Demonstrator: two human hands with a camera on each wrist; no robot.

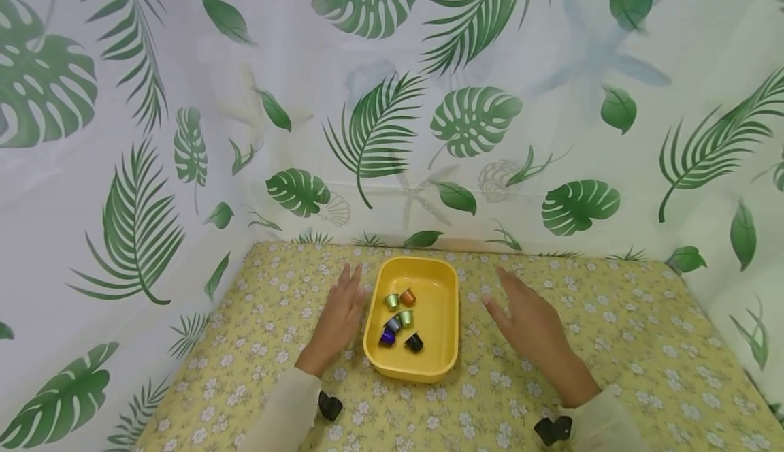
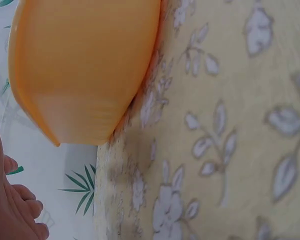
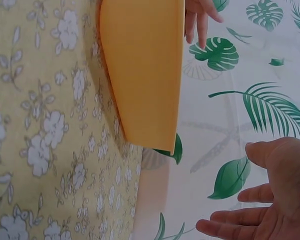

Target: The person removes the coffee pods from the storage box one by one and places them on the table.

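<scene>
Between the two hands a yellow rectangular tub (image 1: pixel 437 350) stands on the table. Several small coffee capsules lie in its left half: two light green ones, one of them a green capsule (image 1: pixel 406 318), an orange capsule (image 1: pixel 407 297), a grey capsule (image 1: pixel 393 325), a blue capsule (image 1: pixel 387 337) and a black capsule (image 1: pixel 414 342). My left hand (image 1: pixel 340 312) is beside the tub's left wall, fingers extended, holding nothing. Off to the right of the tub, my right hand (image 1: pixel 531 319) has its fingers straight and thumb apart, also holding nothing. Both wrist views show the tub's outer wall.
A yellow floral cloth (image 1: pixel 612 343) covers the table. White curtains with green leaf prints (image 1: pixel 456 193) rise behind it and along both sides. Black wrist devices (image 1: pixel 331 406) sit at the cuffs of both sleeves.
</scene>
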